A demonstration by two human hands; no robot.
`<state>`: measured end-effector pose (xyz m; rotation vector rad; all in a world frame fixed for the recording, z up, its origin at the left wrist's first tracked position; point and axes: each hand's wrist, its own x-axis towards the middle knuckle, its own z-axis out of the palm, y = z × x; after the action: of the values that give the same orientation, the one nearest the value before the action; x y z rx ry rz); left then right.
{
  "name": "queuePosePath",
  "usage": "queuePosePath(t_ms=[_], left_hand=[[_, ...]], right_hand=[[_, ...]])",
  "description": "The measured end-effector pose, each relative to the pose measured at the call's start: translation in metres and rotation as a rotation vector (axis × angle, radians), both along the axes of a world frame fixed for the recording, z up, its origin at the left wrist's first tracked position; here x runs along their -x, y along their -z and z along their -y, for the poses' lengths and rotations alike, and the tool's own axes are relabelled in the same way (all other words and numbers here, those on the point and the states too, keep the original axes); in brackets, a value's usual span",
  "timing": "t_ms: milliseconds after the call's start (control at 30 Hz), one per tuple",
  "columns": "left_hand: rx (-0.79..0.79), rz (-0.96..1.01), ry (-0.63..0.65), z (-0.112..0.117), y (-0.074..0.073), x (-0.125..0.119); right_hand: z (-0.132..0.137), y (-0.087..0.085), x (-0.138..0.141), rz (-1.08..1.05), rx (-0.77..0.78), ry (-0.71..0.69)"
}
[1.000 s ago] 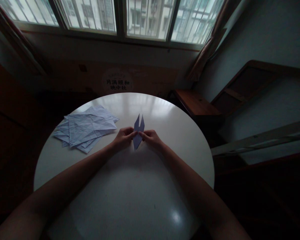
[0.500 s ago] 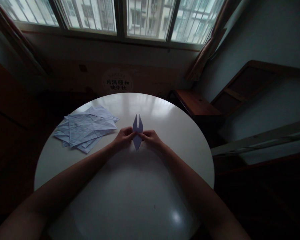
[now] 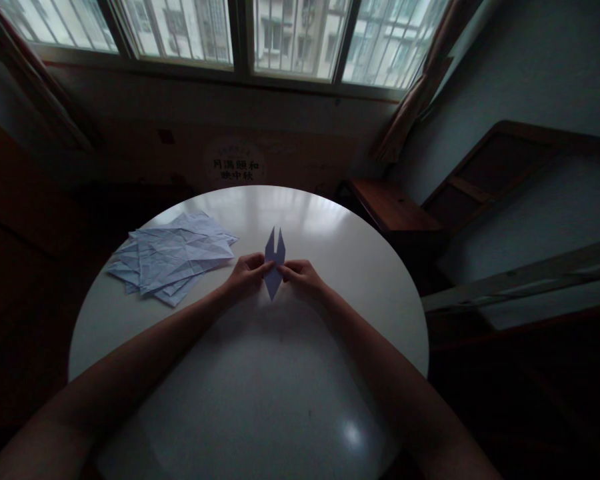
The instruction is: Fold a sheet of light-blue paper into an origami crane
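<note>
A small folded paper figure [image 3: 273, 279], pale violet-white, is held between both hands over the middle of the table. Two narrow points rise side by side at its top with a slit between them, and its lower end tapers to a single point. My left hand [image 3: 249, 274] pinches its left edge, thumb on the near face. My right hand [image 3: 302, 273] does the same at the right edge. The fingers behind the paper are hidden.
A pile of creased white paper sheets [image 3: 180, 257] lies on the left of the round white table [image 3: 280, 373]. Beyond the table's right far edge stands a brown wooden bench [image 3: 393, 207]. A printed cardboard panel [image 3: 300, 157] is below the window.
Almost nothing differs. The folded paper has shifted very slightly to the left and tilted a little, with both hands still pinching it.
</note>
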<state>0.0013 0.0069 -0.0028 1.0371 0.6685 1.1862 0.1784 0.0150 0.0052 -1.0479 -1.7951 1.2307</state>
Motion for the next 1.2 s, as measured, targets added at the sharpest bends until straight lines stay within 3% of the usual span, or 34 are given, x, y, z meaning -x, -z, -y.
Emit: queuePosePath(t_ms=[433,933,1200], left_hand=[[-0.090,-0.066,0.046,-0.0019,0.0028,0.0024],[-0.064,-0.086,0.038,-0.0010,-0.0032,0.0027],[-0.070,-0.091,0.069,-0.0019,0.0021,0.0035]], right_hand=[[0.0006,0.0005,0.0008,-0.007,0.015,-0.039],[0.0015,-0.0030,0.0015,-0.021,0.022,-0.022],[0.0005,-0.0015,0.0006,-0.014,0.005,-0.022]])
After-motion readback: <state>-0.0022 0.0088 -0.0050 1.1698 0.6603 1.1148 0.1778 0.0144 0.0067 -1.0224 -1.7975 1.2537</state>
